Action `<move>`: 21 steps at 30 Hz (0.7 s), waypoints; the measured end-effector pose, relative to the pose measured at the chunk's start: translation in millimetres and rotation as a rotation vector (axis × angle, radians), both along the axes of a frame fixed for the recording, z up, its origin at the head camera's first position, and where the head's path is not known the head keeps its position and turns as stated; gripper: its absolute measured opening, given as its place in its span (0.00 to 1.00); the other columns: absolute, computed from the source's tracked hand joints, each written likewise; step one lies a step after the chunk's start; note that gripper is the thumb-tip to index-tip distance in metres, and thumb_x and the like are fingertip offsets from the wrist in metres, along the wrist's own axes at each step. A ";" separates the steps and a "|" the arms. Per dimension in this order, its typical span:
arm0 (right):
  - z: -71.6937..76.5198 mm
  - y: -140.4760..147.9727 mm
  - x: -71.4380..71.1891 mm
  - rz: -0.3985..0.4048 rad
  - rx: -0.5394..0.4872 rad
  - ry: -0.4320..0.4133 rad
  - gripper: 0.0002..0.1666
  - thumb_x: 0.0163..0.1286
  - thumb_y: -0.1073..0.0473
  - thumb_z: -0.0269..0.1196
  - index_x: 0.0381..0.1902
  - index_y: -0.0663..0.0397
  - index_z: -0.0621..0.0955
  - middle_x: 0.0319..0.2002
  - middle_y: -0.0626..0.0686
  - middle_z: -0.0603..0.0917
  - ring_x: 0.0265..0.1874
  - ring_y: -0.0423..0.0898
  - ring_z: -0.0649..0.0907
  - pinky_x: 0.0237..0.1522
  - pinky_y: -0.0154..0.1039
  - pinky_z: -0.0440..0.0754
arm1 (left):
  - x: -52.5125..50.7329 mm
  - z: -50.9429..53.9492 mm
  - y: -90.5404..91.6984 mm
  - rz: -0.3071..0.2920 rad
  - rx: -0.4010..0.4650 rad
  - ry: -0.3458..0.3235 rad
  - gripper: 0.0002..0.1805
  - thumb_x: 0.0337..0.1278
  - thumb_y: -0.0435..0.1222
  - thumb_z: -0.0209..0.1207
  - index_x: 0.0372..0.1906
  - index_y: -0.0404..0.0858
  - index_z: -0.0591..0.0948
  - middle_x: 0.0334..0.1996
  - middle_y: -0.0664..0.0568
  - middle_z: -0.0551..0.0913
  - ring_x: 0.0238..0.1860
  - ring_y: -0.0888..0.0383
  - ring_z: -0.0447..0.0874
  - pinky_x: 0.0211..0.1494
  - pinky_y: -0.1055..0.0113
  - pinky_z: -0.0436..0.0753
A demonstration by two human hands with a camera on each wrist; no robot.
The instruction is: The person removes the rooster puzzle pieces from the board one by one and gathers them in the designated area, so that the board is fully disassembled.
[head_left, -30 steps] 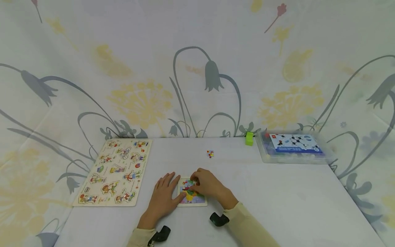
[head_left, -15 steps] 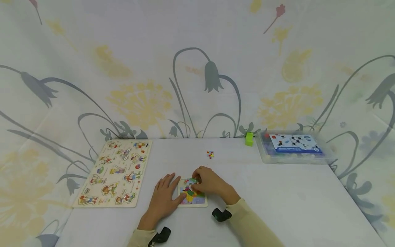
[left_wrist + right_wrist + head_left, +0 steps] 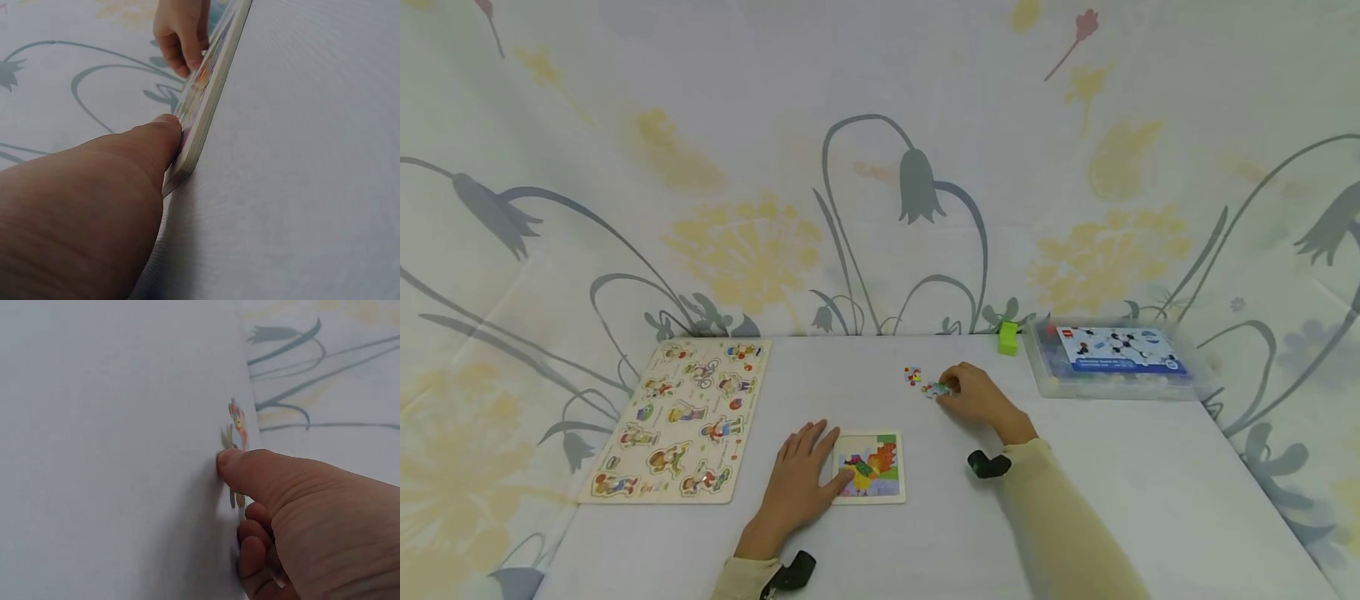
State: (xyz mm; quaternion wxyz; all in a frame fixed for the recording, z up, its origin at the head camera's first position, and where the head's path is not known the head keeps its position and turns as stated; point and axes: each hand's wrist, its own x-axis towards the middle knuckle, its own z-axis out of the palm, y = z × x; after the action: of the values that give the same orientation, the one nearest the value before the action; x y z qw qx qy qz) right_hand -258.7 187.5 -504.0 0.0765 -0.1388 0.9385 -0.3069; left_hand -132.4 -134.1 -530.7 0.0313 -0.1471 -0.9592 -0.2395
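A small framed jigsaw puzzle lies on the table, with a bare strip along its upper left. My left hand lies flat beside it, fingers spread, thumb resting on its left edge; the left wrist view shows the thumb on the frame. Farther back, my right hand pinches a bluish-green jigsaw piece between thumb and fingers, low over the table. Just left of that lies a loose jigsaw piece with red and yellow. In the right wrist view the thumb partly hides the held piece.
A large wooden board of figure cutouts lies at the left. At the back right stand a lime-green block and a clear plastic box with a blue-and-white label. A floral cloth hangs behind the table.
My right hand has lifted a jigsaw piece out of the upper part of the frame and carried it back and right, beside the loose piece. The left hand has stayed put.
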 end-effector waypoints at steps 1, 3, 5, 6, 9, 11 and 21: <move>0.0 3.2 -3.4 -0.016 -0.004 -0.020 0.17 0.68 0.58 0.68 0.51 0.62 0.83 0.45 0.56 0.82 0.45 0.49 0.80 0.53 0.48 0.81 | -0.2 -0.1 -0.1 0.000 -0.002 -0.001 0.37 0.65 0.54 0.62 0.73 0.40 0.72 0.75 0.41 0.68 0.78 0.40 0.60 0.80 0.40 0.59; 0.9 6.7 -9.8 -0.036 -0.009 -0.062 0.17 0.69 0.57 0.68 0.52 0.61 0.83 0.46 0.56 0.83 0.46 0.50 0.80 0.53 0.48 0.80 | -0.5 -0.4 -0.1 0.000 -0.005 -0.005 0.37 0.65 0.54 0.62 0.73 0.41 0.72 0.75 0.42 0.68 0.78 0.40 0.60 0.80 0.40 0.58; 2.4 7.5 -15.4 -0.044 -0.014 -0.099 0.18 0.69 0.57 0.67 0.52 0.60 0.83 0.46 0.56 0.82 0.46 0.50 0.79 0.54 0.48 0.79 | -0.9 -0.5 -0.2 0.001 -0.006 -0.010 0.37 0.65 0.54 0.62 0.74 0.41 0.72 0.75 0.42 0.67 0.78 0.40 0.60 0.81 0.40 0.58; 3.3 7.2 -18.0 -0.045 -0.012 -0.112 0.18 0.69 0.56 0.67 0.53 0.60 0.83 0.46 0.56 0.82 0.46 0.50 0.79 0.54 0.48 0.79 | -1.1 -0.5 -0.2 0.002 -0.003 -0.012 0.37 0.65 0.54 0.62 0.74 0.41 0.72 0.76 0.42 0.67 0.78 0.40 0.59 0.81 0.40 0.58; 5.2 5.8 -24.3 -0.057 -0.008 -0.138 0.18 0.69 0.56 0.67 0.52 0.59 0.83 0.46 0.56 0.82 0.46 0.50 0.79 0.54 0.47 0.78 | -0.7 -0.5 -0.5 -0.001 0.003 -0.006 0.37 0.65 0.54 0.62 0.74 0.41 0.72 0.76 0.42 0.67 0.78 0.40 0.59 0.81 0.40 0.58; 5.2 5.4 -27.5 -0.073 -0.007 -0.149 0.17 0.68 0.56 0.67 0.52 0.58 0.83 0.46 0.55 0.82 0.46 0.50 0.78 0.54 0.47 0.78 | -0.6 -0.5 -0.4 -0.004 0.004 -0.001 0.37 0.65 0.54 0.63 0.74 0.41 0.72 0.76 0.42 0.67 0.78 0.40 0.60 0.80 0.40 0.58; 5.0 4.1 -34.8 -0.090 -0.015 -0.154 0.19 0.67 0.55 0.69 0.52 0.57 0.83 0.47 0.55 0.82 0.47 0.50 0.79 0.55 0.47 0.78 | -0.2 -1.7 -0.7 -0.001 0.003 0.003 0.37 0.65 0.54 0.63 0.74 0.41 0.72 0.75 0.42 0.67 0.78 0.40 0.60 0.80 0.40 0.58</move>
State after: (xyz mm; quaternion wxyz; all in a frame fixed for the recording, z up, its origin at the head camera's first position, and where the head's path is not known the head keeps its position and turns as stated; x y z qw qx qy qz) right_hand -293.5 191.7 -499.0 0.1337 -0.0731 0.9327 -0.3268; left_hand -132.6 -134.8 -532.4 0.0327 -0.1481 -0.9587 -0.2408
